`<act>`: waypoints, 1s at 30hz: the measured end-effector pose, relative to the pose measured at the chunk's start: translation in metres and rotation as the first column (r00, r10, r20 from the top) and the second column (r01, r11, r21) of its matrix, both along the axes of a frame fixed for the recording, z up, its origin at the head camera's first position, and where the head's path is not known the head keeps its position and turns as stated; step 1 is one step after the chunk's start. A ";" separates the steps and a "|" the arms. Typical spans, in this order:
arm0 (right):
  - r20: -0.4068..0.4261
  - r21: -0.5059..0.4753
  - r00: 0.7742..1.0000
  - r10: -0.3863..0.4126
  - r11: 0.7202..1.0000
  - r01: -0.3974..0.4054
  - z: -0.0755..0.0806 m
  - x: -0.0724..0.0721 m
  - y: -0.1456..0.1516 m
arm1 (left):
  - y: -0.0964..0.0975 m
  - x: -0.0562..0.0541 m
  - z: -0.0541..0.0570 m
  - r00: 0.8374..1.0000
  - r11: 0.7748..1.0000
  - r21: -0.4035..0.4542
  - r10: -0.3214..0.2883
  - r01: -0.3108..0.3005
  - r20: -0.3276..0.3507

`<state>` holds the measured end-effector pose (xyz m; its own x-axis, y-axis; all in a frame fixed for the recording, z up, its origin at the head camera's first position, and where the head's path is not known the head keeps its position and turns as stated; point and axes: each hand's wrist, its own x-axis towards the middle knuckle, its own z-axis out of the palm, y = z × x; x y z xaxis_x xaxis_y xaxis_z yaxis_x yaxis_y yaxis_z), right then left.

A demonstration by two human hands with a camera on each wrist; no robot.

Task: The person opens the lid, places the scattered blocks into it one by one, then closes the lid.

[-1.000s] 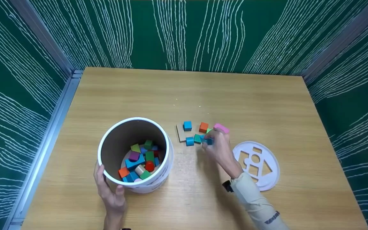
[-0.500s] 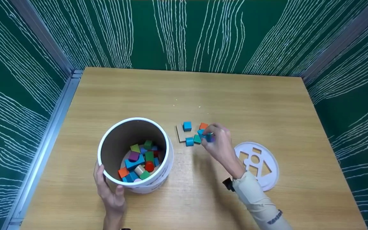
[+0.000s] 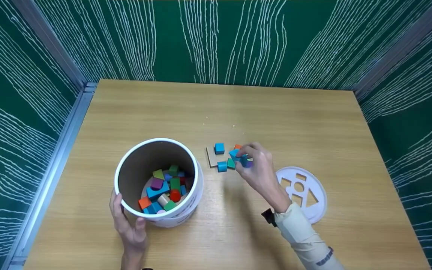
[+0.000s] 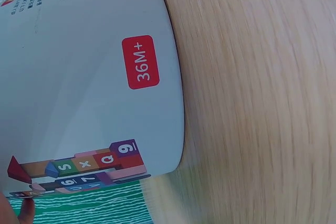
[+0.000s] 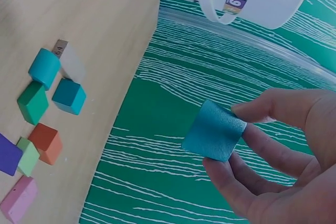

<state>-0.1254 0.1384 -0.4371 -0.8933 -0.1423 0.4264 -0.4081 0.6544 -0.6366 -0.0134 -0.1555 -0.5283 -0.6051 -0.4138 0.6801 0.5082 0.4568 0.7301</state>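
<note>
My right hand (image 3: 256, 163) pinches a blue block (image 5: 214, 130) between thumb and fingertips. In the right wrist view it shows a four-sided face, held above the table. Below it in the head view lie loose blocks: a blue cube (image 3: 219, 148), a blue cylinder (image 3: 222, 166), a green block (image 3: 231, 163) and part of an orange block (image 3: 237, 146). My left hand (image 3: 130, 228) holds the near left side of a white bucket (image 3: 197, 195), fingers at the rim. In the left wrist view the bucket's printed wall (image 4: 94, 87) fills much of the picture.
Many coloured blocks lie inside the bucket, including a red cylinder (image 3: 175, 195). A white lid with shape holes (image 3: 319, 187) lies on the right, partly behind the right forearm. The right wrist view shows a pink block (image 5: 20, 199) and a purple block (image 5: 7, 155).
My right hand has lifted the blue block from among the loose blocks and drawn slightly nearer. The left hand and the bucket have stayed put.
</note>
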 end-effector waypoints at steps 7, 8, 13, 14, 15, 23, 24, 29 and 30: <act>-0.038 -0.001 0.998 0.048 0.999 -0.048 0.007 0.004 -0.004 | -0.002 0.000 -0.007 1.000 1.000 -0.002 -0.001 0.001 0.012; -0.042 -0.004 0.998 0.056 0.998 -0.056 0.008 0.005 -0.005 | -0.003 0.000 -0.007 1.000 1.000 -0.001 -0.004 0.004 0.013; -0.076 -0.015 0.993 0.085 0.996 -0.087 0.014 0.008 -0.007 | -0.003 0.000 -0.008 1.000 1.000 -0.002 -0.010 0.010 0.022; -0.087 -0.016 0.992 0.093 0.995 -0.094 0.014 0.009 -0.008 | -0.003 0.000 -0.008 1.000 1.000 -0.003 -0.011 0.011 0.024; -0.100 -0.013 0.990 0.099 0.995 -0.101 0.015 0.010 -0.008 | -0.003 0.000 -0.008 1.000 1.000 -0.004 -0.010 0.010 0.026; -0.220 0.011 0.964 0.152 0.988 -0.153 0.024 0.015 -0.013 | 0.000 0.000 -0.001 1.000 1.000 0.002 -0.015 0.015 -0.003; -0.228 0.013 0.961 0.160 0.987 -0.161 0.025 0.015 -0.013 | 0.001 0.000 0.001 1.000 1.000 0.004 -0.018 0.018 -0.009; -0.227 0.019 0.955 0.189 0.982 -0.190 0.028 0.020 -0.016 | 0.007 0.003 0.013 1.000 1.000 0.009 -0.022 0.022 0.007; -0.222 0.023 0.956 0.194 0.981 -0.194 0.028 0.020 -0.017 | 0.007 0.003 0.013 1.000 1.000 0.010 -0.021 0.021 0.014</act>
